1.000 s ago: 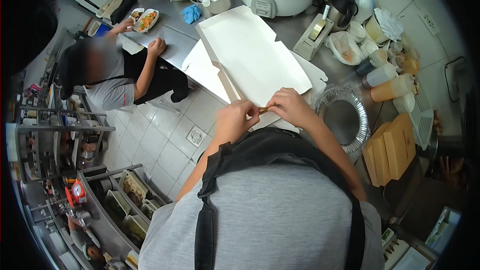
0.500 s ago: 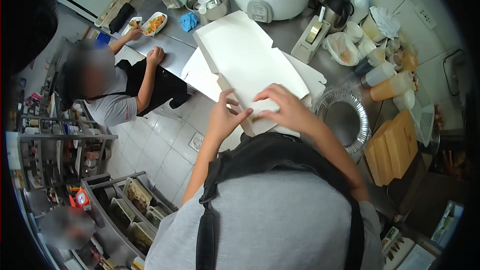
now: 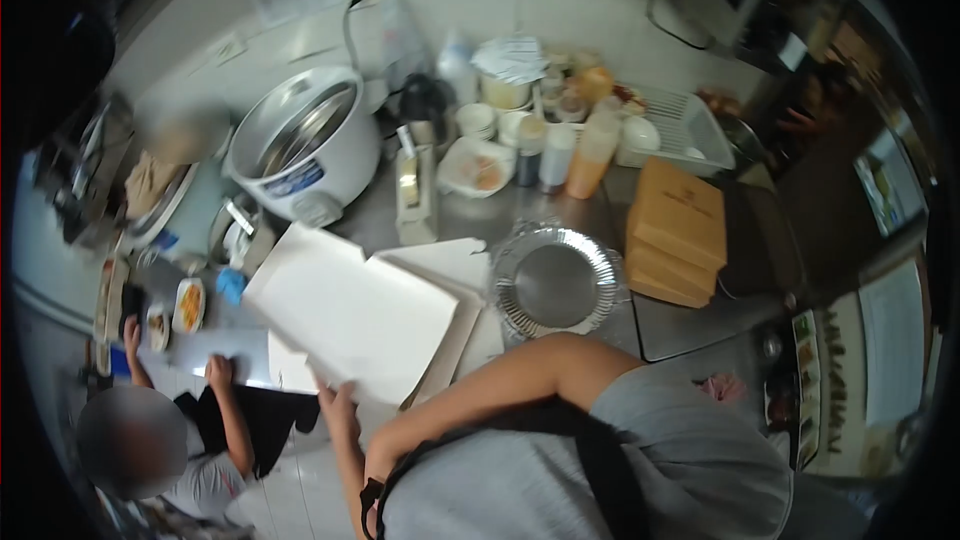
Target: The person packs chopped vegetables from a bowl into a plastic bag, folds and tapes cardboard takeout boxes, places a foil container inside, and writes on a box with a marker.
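Resting the left hand at the near edge of the white cardboard box on the table, too blurry to tell if pinching, holding the right hand near the black strap, too hidden to tell, seemingly shaping the box and needing gentle touches.

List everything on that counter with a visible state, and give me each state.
White cardboard box: open, inside facing up
Rice cooker: uncovered, metal inside visible
Brown boxes: shut, stacked overlapping
Tape dispenser: loaded with tape
Orange bottle: upright
Foil tray: lying flat
Blue cloth: crumpled
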Demonstrator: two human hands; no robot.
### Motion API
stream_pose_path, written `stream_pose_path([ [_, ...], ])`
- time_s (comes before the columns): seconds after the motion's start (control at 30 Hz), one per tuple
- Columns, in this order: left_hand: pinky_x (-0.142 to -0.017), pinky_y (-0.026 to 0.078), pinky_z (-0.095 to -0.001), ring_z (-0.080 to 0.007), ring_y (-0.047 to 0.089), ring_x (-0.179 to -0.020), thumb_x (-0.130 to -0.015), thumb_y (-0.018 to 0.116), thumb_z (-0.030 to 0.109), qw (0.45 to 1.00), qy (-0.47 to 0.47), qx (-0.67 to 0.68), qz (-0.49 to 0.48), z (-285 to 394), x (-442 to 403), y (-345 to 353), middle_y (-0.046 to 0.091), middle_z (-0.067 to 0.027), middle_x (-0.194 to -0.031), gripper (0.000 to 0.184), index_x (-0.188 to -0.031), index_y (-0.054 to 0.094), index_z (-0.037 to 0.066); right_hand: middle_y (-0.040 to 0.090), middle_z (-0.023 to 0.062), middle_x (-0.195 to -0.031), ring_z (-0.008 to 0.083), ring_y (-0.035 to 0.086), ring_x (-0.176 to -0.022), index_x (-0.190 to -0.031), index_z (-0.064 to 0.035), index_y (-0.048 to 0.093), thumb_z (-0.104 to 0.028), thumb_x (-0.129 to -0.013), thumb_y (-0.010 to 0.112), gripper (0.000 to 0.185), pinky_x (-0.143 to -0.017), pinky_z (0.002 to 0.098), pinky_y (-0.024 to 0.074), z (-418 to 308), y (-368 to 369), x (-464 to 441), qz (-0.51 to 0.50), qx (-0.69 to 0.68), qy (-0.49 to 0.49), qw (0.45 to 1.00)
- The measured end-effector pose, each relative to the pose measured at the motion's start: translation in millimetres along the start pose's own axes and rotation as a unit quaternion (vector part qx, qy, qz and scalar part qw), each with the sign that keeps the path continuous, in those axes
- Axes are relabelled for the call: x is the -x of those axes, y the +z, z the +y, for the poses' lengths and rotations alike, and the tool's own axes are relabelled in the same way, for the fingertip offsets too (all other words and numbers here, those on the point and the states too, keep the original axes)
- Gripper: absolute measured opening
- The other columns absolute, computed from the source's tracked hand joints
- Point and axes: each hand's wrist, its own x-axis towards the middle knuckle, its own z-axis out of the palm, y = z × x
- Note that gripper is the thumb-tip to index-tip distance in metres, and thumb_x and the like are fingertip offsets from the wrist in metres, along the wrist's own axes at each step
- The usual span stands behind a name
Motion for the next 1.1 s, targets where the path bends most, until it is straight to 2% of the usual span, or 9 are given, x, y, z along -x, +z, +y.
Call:
stream_pose_path([
  [0.07, -0.096, 0.043, -0.0351, -0.024, 0.05, -0.117, -0.078, 0.052, -0.008, 0.997, 0.018, 0.064, -0.047, 23.0, 17.3, -10.8, 0.046, -0.014, -0.133, 0.076, -0.146, 0.023, 0.006, 0.059, 0.0119, -0.073, 0.0205, 0.054, -0.069, -0.076, 0.0002, 0.064, -0.019, -0.081, 0.062, 0.02, -0.065, 0.0358, 0.0429, 28.2, -0.8, -5.3, 0.025, 0.068, 0.033, 0.997],
  [0.1, -0.1, 0.04, -0.0351, -0.0241, 0.047, -0.12, -0.078, 0.052, -0.009, 0.996, 0.01, 0.068, -0.064, 34.0, 23.8, -18.8, 0.044, -0.0133, -0.136, 0.076, -0.146, 0.023, 0.006, 0.062, 0.0178, -0.079, 0.0278, 0.057, -0.074, -0.082, -0.0002, 0.065, -0.029, -0.083, 0.061, 0.029, -0.068, 0.0392, 0.0446, 32.5, -1.6, -9.7, 0.012, 0.098, 0.059, 0.993],
  [0.2, -0.106, 0.032, -0.0343, -0.0231, 0.042, -0.126, -0.079, 0.053, -0.009, 0.994, 0.018, 0.035, -0.105, 37.0, 22.2, -72.7, 0.041, -0.0117, -0.139, 0.076, -0.146, 0.023, 0.005, 0.062, 0.0247, -0.079, 0.0367, 0.06, -0.073, -0.08, -0.0019, 0.068, -0.035, -0.081, 0.062, 0.034, -0.066, 0.044, 0.0463, 68.5, 5.6, -25.6, 0.036, 0.105, 0.099, 0.989],
  [0.23, -0.107, 0.03, -0.0335, -0.022, 0.041, -0.127, -0.078, 0.053, -0.009, 0.996, -0.006, -0.007, -0.089, 35.9, 22.0, -96.8, 0.041, -0.0109, -0.14, 0.075, -0.146, 0.023, 0.004, 0.062, 0.0245, -0.079, 0.0365, 0.06, -0.073, -0.08, -0.0019, 0.068, -0.035, -0.081, 0.062, 0.034, -0.067, 0.0439, 0.0463, 76.3, 7.3, -27.7, 0.039, 0.106, 0.106, 0.988],
  [0.33, -0.105, 0.033, -0.0338, -0.0237, 0.044, -0.124, -0.074, 0.05, -0.012, 0.996, -0.007, -0.025, -0.081, 54.0, 33.9, -149.4, 0.045, -0.0119, -0.136, 0.075, -0.144, 0.027, 0.004, 0.063, 0.0239, -0.079, 0.036, 0.06, -0.074, -0.081, -0.0021, 0.068, -0.035, -0.081, 0.062, 0.034, -0.067, 0.0435, 0.0465, 85.5, 10.7, -31.2, 0.022, 0.1, 0.119, 0.988],
  [0.47, -0.109, 0.03, -0.036, -0.027, 0.041, -0.128, -0.07, 0.049, -0.01, 0.995, -0.007, -0.016, -0.101, 73.0, 43.4, -190.4, 0.042, -0.0132, -0.14, 0.08, -0.145, 0.024, 0.003, 0.063, 0.0232, -0.08, 0.0353, 0.06, -0.074, -0.081, -0.0023, 0.068, -0.035, -0.082, 0.062, 0.034, -0.067, 0.043, 0.0466, 97.8, 13.7, -36.1, 0.015, 0.095, 0.137, 0.986],
  [0.93, -0.107, 0.033, -0.0357, -0.0274, 0.044, -0.126, -0.073, 0.046, -0.013, 0.997, -0.048, 0.008, -0.061, 63.8, -4.9, -287.5, 0.044, -0.0139, -0.139, 0.075, -0.144, 0.028, 0.003, 0.064, 0.0204, -0.08, 0.0329, 0.061, -0.074, -0.083, -0.003, 0.068, -0.036, -0.083, 0.062, 0.034, -0.068, 0.0413, 0.0472, 111.2, -10.5, -51.3, 0.053, 0.109, 0.168, 0.978],
  [1.03, -0.106, 0.033, -0.0356, -0.0274, 0.044, -0.126, -0.074, 0.045, -0.014, 0.995, -0.054, -0.011, -0.083, 69.8, -14.7, -295.0, 0.044, -0.014, -0.138, 0.074, -0.144, 0.029, 0.003, 0.065, 0.0198, -0.08, 0.0324, 0.061, -0.075, -0.084, -0.0031, 0.068, -0.036, -0.084, 0.062, 0.034, -0.069, 0.041, 0.0474, 115.1, -3.5, -59.7, 0.041, 0.102, 0.174, 0.979],
  [1.1, -0.104, 0.036, -0.0334, -0.0234, 0.049, -0.121, -0.074, 0.047, -0.015, 0.992, -0.066, -0.058, -0.092, 85.0, -25.7, -262.4, 0.05, -0.0115, -0.133, 0.071, -0.142, 0.033, 0.001, 0.065, 0.0194, -0.08, 0.0321, 0.061, -0.075, -0.084, -0.0032, 0.068, -0.037, -0.084, 0.062, 0.034, -0.069, 0.0407, 0.0474, 115.6, -3.3, -67.8, 0.021, 0.1, 0.182, 0.978],
])
